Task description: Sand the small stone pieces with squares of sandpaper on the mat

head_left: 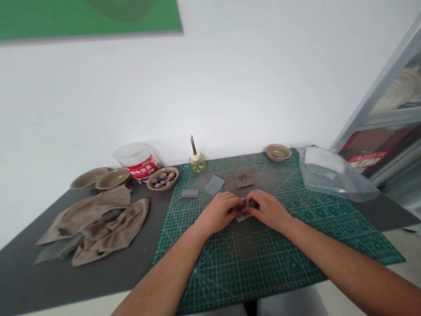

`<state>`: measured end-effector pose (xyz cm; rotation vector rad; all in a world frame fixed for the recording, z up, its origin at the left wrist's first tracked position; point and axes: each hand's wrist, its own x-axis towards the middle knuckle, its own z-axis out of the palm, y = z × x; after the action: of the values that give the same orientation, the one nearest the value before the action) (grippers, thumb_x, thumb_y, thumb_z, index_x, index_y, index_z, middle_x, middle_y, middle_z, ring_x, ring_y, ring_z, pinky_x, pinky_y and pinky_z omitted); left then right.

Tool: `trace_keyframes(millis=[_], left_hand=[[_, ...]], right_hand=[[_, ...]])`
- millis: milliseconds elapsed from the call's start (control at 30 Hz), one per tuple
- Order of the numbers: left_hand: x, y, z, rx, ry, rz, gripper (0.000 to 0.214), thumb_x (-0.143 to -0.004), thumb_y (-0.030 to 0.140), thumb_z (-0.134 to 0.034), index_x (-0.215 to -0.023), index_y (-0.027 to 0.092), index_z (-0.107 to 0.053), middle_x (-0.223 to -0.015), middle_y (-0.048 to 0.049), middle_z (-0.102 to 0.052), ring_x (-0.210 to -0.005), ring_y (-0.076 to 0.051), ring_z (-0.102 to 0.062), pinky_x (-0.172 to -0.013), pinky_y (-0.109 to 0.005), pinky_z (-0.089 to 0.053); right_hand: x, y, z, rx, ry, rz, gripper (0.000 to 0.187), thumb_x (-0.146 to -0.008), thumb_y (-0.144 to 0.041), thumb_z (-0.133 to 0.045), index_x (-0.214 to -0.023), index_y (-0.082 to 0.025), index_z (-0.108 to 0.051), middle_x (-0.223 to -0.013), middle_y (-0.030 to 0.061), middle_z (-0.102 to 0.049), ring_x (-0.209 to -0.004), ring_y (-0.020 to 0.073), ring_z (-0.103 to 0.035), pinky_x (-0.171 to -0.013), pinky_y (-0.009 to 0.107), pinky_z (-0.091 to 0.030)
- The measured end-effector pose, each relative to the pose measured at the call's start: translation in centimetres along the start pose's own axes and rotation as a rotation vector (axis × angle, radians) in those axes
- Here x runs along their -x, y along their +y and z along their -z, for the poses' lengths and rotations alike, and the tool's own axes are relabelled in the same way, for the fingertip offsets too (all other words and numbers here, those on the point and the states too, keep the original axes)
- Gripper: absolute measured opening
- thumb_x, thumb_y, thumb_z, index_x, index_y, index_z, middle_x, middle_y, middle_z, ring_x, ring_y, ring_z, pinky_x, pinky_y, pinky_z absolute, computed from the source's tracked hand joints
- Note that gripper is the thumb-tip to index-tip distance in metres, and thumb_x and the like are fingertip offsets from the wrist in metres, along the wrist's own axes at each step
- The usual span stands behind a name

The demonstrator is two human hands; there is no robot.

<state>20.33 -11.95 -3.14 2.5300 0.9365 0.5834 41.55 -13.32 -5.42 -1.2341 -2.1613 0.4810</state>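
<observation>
My left hand (pixel 224 210) and my right hand (pixel 265 208) meet over the green cutting mat (pixel 230 267). The fingertips of both are pinched together around a small dark brown piece (pixel 244 202), mostly hidden by the fingers. Under them lies a small pale flat piece (pixel 242 217), its lower edge showing below the fingertips. Just beyond the hands is a brown square (pixel 244 179) with dark marks on it. Farther left on the mat rest two grey sheets, one tilted grey square (pixel 215 184) and one smaller grey rectangle (pixel 190 193).
At left stand a bowl of small brown lumps (pixel 163 179), a red-labelled plastic jar (pixel 136 161), two stacked-looking bowls (pixel 113 178) and crumpled brown cloths (pixel 98 224). A glass bottle with sticks (pixel 197 163) is at the wall. Rightward are a small bowl (pixel 278 152) and clear plastic bag (pixel 332 175).
</observation>
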Motion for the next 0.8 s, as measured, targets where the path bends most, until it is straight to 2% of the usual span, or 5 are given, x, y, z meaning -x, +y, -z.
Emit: trace_keyframes(millis=[100, 233, 400, 567, 800], left_hand=[[-0.1, -0.4, -0.1, 0.021, 0.065, 0.016, 0.016, -0.087, 0.021, -0.063, -0.101, 0.024, -0.069, -0.097, -0.0047, -0.069, -0.098, -0.022, -0.059, -0.089, -0.037, -0.044], [0.0, -1.5, 0.4, 0.153, 0.255, 0.220, 0.017, -0.089, 0.029, -0.060, -0.103, 0.023, -0.068, -0.095, -0.0040, -0.069, -0.092, -0.021, -0.062, -0.085, -0.035, -0.047], [0.0, -2.7, 0.5, 0.199, 0.305, 0.280, 0.021, -0.089, 0.033, -0.058, -0.105, 0.022, -0.067, -0.092, -0.0032, -0.070, -0.084, -0.019, -0.064, -0.079, -0.033, -0.050], [0.1, -2.9, 0.4, 0.238, 0.305, 0.290, 0.022, -0.086, 0.035, -0.061, -0.102, 0.020, -0.066, -0.083, -0.0014, -0.069, -0.075, -0.017, -0.064, -0.069, -0.030, -0.050], [0.2, -3.4, 0.3, 0.256, 0.315, 0.310, 0.021, -0.084, 0.032, -0.062, -0.100, 0.020, -0.068, -0.076, 0.0000, -0.065, -0.069, -0.016, -0.060, -0.063, -0.027, -0.046]], right_hand=[[0.0, -0.1, 0.2, -0.052, -0.002, -0.034, 0.028, -0.084, -0.040, -0.071, -0.104, -0.022, -0.063, -0.096, 0.0035, -0.066, -0.087, 0.0197, -0.059, -0.078, 0.032, -0.045], [0.3, -0.3, 0.5, 0.000, -0.040, -0.052, 0.069, -0.070, -0.052, -0.080, -0.127, -0.021, -0.056, -0.118, 0.0097, -0.062, -0.108, 0.0273, -0.055, -0.094, 0.041, -0.043], [-0.1, -0.7, 0.4, 0.043, -0.193, -0.113, 0.062, -0.070, -0.045, -0.081, -0.123, -0.021, -0.061, -0.118, 0.0107, -0.058, -0.111, 0.0281, -0.054, -0.097, 0.041, -0.041], [-1.8, -0.6, 0.4, 0.047, -0.270, -0.178, 0.091, -0.057, -0.055, -0.085, -0.134, -0.020, -0.053, -0.121, 0.0123, -0.049, -0.112, 0.0301, -0.053, -0.097, 0.042, -0.042], [-4.4, -0.4, 0.8, 0.029, -0.339, -0.166, 0.065, -0.043, -0.044, -0.091, -0.096, -0.018, -0.065, -0.099, 0.0061, -0.055, -0.083, 0.0225, -0.056, -0.071, 0.032, -0.045]])
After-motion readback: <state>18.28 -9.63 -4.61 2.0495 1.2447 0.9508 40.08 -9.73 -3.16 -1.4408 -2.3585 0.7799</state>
